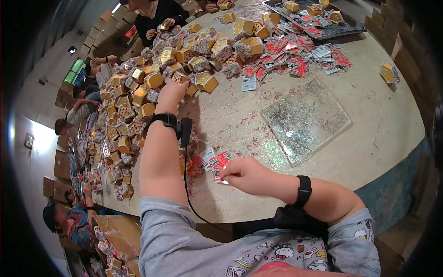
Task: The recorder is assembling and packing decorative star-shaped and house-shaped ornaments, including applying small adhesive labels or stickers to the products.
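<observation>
My left hand reaches into the near edge of a large heap of small house-shaped ornaments, gold on some faces and glittery or patterned on others. Its fingers are closed on an ornament at the heap's edge, partly hidden by the hand. Closer to me, my right hand is held in a pinch, its fingertips against a red, green and white striped card. What lies between those fingertips is too small to make out. More cards lie just left of it, partly behind my left forearm.
A clear square tray of thin metal pins lies right of centre. Beyond it are a pile of red and white cards and a dark tray. One ornament stands far right. Glitter dots the table. Other people work around it.
</observation>
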Motion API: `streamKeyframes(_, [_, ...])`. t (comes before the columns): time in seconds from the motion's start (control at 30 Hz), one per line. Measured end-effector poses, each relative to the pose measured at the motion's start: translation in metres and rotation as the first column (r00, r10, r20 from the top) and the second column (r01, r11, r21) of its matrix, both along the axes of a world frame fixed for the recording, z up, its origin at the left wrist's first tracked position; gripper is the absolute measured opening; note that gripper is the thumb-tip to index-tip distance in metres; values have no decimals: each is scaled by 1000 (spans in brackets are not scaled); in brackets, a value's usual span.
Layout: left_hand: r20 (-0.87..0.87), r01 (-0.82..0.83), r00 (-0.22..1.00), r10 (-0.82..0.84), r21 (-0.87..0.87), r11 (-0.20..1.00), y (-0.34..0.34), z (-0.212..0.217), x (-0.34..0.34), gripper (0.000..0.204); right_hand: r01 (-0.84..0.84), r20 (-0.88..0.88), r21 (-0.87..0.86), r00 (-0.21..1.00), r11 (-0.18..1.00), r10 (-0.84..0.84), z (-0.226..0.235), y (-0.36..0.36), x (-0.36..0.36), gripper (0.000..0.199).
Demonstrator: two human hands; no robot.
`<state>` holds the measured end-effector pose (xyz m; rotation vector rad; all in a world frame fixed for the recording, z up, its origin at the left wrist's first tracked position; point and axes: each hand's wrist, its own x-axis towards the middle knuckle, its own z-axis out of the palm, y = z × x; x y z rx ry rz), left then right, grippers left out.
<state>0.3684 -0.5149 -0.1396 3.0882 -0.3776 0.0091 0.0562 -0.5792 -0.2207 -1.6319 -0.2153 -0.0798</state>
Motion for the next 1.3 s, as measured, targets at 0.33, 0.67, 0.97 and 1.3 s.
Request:
streamKeyframes(0.33, [11,297,955,-298,-92,950,35,26,-28,54,50,70,-67,997,997,-45,-3,2,0,15])
streamKeyframes(0.67, [264,580,814,-517,-416,700,138,-10,-223,53,186,99,5,978,983,-186,-4,-2,5,16])
streamKeyframes(0.97, [295,420,906,-304,-713,561,170,-104,-278,53,158,295,-174,950,972,-102,-4,4,-2,11])
streamKeyframes(1.3, [382,472,881,-278,-677,565,165,-113,-277,56,192,338,-318,938,929,-78,-1,2,-5,13])
